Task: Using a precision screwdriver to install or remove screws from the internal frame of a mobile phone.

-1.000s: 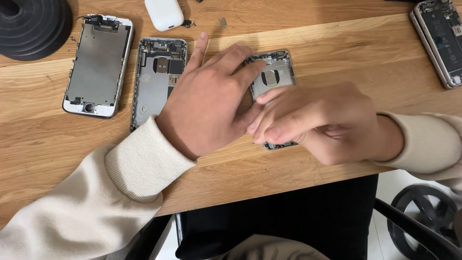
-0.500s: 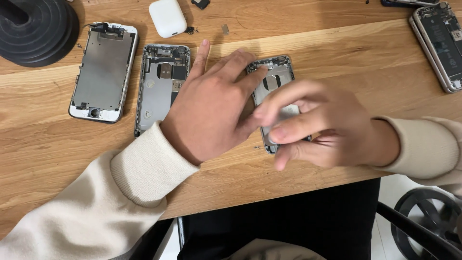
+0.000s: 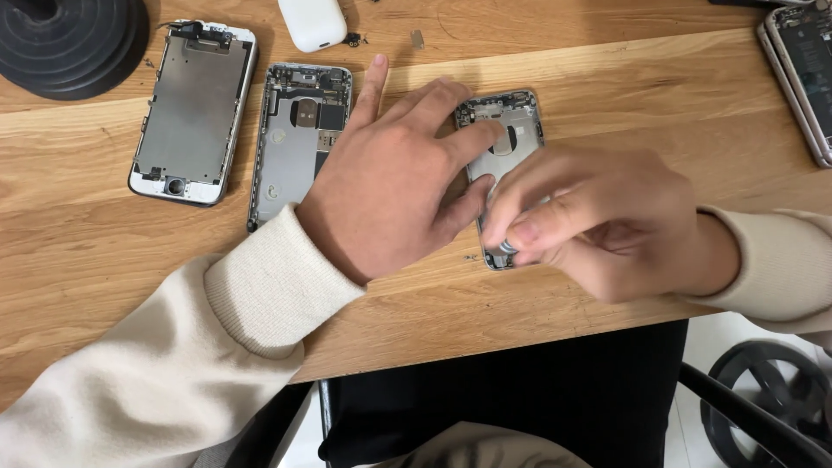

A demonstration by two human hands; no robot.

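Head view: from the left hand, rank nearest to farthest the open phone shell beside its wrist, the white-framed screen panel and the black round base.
From the left hand:
1. Open phone shell, partly under its thumb side.
2. White-framed screen panel, further left.
3. Black round base, top-left corner.

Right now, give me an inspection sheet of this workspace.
Surface: wooden table, pale grain.
Job's things: opened phone housing lying flat under both hands.
Clutter: second opened housing; screen assembly face down; white earbud case; black round ribbed object; another opened phone at the right edge; small loose parts near the case.
Grippers: left hand pressing flat on the housing; right hand pinching a small dark tool, blurred.
Cables: nothing seen.
Surroundings: black chair and person's lap below.
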